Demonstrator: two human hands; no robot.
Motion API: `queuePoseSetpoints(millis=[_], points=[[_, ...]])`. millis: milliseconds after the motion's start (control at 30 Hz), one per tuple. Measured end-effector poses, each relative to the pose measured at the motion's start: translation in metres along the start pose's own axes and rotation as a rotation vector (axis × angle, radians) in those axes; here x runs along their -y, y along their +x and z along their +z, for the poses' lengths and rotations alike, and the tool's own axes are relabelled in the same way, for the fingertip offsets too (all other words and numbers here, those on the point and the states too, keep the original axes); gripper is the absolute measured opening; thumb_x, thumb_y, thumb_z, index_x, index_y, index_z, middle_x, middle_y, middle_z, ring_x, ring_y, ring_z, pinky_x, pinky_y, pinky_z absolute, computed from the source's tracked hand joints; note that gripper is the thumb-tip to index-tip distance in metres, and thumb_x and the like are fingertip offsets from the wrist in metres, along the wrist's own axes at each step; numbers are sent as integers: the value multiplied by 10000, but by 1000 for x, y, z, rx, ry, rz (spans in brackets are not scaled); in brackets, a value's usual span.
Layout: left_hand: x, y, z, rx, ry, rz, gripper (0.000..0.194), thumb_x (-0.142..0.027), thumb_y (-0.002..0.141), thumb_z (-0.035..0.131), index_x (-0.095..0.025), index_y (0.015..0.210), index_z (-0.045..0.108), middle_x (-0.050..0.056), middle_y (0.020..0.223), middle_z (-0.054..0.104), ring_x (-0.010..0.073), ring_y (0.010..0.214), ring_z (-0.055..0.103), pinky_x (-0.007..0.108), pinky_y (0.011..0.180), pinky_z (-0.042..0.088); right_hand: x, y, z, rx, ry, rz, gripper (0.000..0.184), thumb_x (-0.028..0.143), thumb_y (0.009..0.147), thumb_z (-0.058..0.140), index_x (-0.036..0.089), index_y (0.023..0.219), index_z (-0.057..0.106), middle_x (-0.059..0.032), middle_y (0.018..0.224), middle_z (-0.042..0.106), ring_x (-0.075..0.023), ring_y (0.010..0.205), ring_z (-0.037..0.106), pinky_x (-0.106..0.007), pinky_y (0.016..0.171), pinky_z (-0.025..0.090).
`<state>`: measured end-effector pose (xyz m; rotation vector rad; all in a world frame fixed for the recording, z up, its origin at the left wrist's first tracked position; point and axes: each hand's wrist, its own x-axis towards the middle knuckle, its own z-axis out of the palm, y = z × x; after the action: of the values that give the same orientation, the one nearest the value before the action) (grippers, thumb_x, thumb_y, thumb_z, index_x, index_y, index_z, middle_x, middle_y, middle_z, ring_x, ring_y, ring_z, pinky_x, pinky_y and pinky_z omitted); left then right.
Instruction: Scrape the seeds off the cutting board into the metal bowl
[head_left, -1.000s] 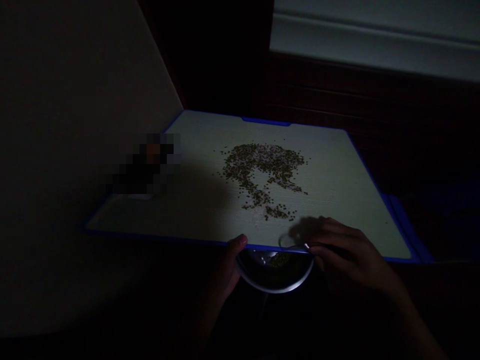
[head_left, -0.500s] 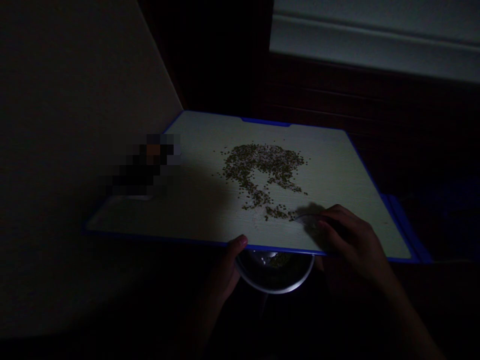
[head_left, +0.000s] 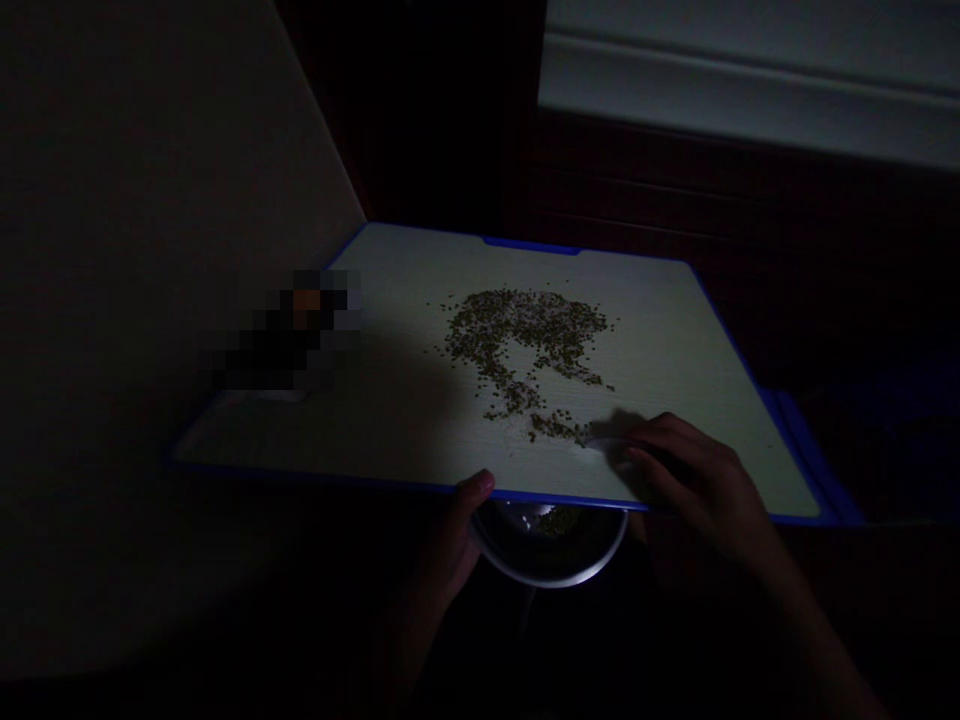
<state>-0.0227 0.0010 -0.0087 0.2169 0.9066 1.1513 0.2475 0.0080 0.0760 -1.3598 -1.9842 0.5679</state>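
Small greenish-brown seeds or beans lie spread in a loose patch on a pale tabletop with a blue rim. A spoon is pinched in my right hand, its tip touching the near end of the patch. My left hand grips the table's near edge, thumb on top and the other fingers mostly hidden below. Beside those fingers, just under the edge, sits a metal bowl with some of the same seeds inside. What supports the bowl is too dark to tell.
A blurred-out object stands on the table's left side. A plain wall or panel borders the left. Behind the table the floor is dark, with a pale ledge at the top right. Something blue adjoins the right edge.
My right hand has shifted slightly left and down, and the spoon tip has moved a little toward the seeds. The left hand and bowl have barely moved.
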Motion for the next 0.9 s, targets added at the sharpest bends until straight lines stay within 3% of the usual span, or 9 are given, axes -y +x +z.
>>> queuePoseSetpoints(millis=[200,467,767,900], points=[[1,0,-3,14,-1,-3,478,-371,727,896,-153,1140,794,126,1172,817,383,1351,627,512,1213,412,2,0,-2,91,40,1,168,325,1029,613,270,1099,756,-35,992,734,-189,905,706,-335,766,572],[2,2,-4,33,-6,-21,489,-364,750,877,-146,1179,791,119,1161,821,382,1330,644,492,1212,420,-2,1,0,-43,34,34,163,345,1016,646,273,1101,764,-53,1051,759,-211,964,714,-358,822,577],[4,4,-6,34,-40,-36,479,-355,734,890,-140,1150,791,137,1185,812,396,1353,623,493,1212,420,-1,0,2,8,22,19,198,333,1022,615,313,1146,768,-41,1081,759,-220,996,712,-385,836,584],[3,3,-5,14,-43,17,563,-325,744,881,-166,1269,751,111,1227,803,373,1373,611,494,1223,406,-1,0,1,31,32,11,201,340,1026,611,307,1148,767,-46,1072,751,-216,981,710,-379,826,587]])
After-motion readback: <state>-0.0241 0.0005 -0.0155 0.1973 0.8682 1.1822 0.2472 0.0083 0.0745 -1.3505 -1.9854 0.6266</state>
